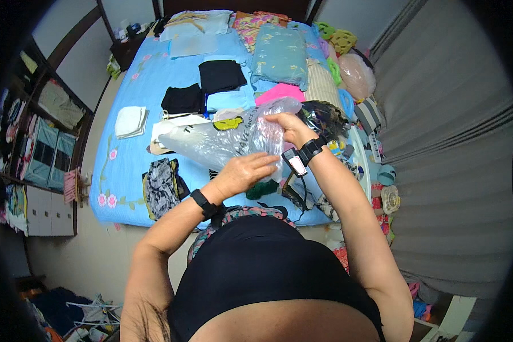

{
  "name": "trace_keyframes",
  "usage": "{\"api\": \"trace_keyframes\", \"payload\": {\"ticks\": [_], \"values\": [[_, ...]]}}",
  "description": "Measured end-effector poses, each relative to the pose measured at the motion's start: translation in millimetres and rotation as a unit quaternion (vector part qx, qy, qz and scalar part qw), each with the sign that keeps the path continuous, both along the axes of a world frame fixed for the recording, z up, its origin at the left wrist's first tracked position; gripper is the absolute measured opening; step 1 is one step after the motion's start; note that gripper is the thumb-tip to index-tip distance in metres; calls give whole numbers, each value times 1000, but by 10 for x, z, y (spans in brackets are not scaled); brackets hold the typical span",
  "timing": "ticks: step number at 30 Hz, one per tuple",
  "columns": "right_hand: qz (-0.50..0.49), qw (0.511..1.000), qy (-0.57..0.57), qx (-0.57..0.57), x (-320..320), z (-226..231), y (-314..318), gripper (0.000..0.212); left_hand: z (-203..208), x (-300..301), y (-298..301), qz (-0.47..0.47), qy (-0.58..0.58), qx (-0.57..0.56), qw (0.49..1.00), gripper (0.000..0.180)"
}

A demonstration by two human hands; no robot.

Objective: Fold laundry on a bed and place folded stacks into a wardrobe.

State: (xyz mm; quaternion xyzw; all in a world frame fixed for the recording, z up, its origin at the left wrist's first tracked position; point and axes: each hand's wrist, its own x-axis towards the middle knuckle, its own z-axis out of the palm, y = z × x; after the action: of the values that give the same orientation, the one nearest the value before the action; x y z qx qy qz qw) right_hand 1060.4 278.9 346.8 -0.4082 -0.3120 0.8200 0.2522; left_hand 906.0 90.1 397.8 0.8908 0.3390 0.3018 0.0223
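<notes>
A translucent plastic bag [208,142] with dark print stretches between my hands, crumpled and slanting over the folded clothes on the bed. My right hand [293,130] is closed on its right end, the fingertips partly hidden by the crinkled film. Lower down, my left hand [244,174] grips the bag's near edge, fingers lying together along it. Whether anything is inside the bag, I cannot tell. Just beyond it lie folded black garments [222,76], and nearer me is a black-and-grey patterned garment [164,185].
The bed has a blue flowered sheet [111,176]. On it sit a white folded cloth [130,121], a bright pink cloth [280,93] and a green packed pillow [279,54]. An open wardrobe [45,122] stands left; a grey curtain [444,131] hangs right.
</notes>
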Motion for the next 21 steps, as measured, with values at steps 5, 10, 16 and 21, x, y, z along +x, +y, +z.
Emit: {"api": "trace_keyframes", "payload": {"ticks": [5,10,16,21], "values": [[14,984,-26,178,-153,507,-226,25,-557,-337,-228,86,-89,-341,932,39],[78,942,-138,296,160,1009,-381,37,-555,-884,-11,320,-322,-278,847,31],[70,921,-166,345,656,1439,-518,55,-1165,-928,525,307,-383,-545,679,106],[18,926,-184,328,1242,1492,-390,50,-1570,-606,773,118,-541,-668,497,100]]}}
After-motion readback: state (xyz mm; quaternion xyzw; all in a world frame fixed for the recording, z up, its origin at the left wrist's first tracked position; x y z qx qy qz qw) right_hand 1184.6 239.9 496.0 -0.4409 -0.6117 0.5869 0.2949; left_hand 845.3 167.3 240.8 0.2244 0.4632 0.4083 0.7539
